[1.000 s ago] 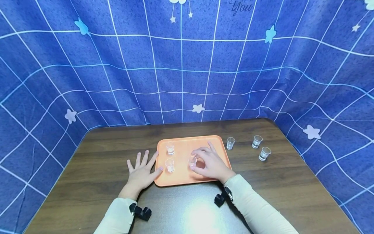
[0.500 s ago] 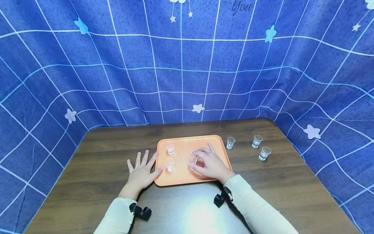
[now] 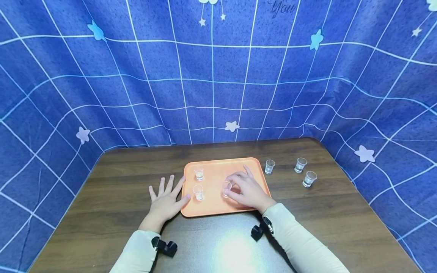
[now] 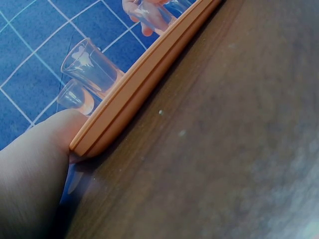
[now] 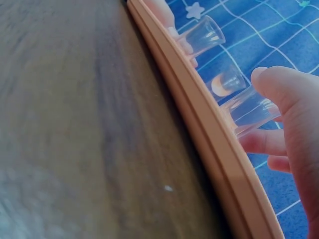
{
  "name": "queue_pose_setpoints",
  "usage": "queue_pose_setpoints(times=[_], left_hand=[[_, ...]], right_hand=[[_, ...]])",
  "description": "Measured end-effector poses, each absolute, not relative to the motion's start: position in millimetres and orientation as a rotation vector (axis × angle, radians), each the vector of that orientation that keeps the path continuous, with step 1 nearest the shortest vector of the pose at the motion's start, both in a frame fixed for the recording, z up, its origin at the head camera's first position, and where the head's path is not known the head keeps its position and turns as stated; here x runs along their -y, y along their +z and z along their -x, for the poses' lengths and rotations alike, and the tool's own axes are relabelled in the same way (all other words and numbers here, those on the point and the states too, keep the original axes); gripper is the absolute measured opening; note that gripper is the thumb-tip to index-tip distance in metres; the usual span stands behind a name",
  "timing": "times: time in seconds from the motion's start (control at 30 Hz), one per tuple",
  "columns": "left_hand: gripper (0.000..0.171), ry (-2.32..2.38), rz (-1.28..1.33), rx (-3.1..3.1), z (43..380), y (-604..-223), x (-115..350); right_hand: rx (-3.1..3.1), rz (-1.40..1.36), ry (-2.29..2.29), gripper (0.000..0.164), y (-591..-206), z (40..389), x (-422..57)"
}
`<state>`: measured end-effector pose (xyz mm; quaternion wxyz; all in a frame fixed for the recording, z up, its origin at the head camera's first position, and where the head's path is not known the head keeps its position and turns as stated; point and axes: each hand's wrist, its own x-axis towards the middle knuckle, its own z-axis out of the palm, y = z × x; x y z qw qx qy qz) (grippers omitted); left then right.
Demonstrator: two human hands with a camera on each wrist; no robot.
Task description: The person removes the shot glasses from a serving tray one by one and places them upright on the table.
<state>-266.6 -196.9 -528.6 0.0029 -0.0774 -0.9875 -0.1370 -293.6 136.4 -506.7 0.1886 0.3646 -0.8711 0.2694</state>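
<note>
My right hand pinches a small clear shot glass between thumb and fingers, upright over the right half of an orange tray. In the right wrist view the glass stands at the tray with the thumb on its near side. My left hand lies spread beside the tray's left end, its thumb and index finger touching the rim. Two more shot glasses, a front one and a back one, stand upright on the tray's left half.
Right of the tray, three shot glasses stand on the wooden table: one near the tray corner, one further right and one nearer me. A blue curtain with stars hangs behind the table.
My right hand and the shot glass it pinches have shifted very slightly right. The left hand, the tray and the other glasses stay where they were.
</note>
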Motion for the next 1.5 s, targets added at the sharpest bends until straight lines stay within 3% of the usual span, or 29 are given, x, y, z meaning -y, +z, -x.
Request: queue_pose_setpoints(times=[1.5], left_hand=[[0.077,-0.427,0.249,3.089,266.9,-529.8,196.9]], right_hand=[[2.329,-0.761,0.654,0.031,-488.1,287.2,-242.3]])
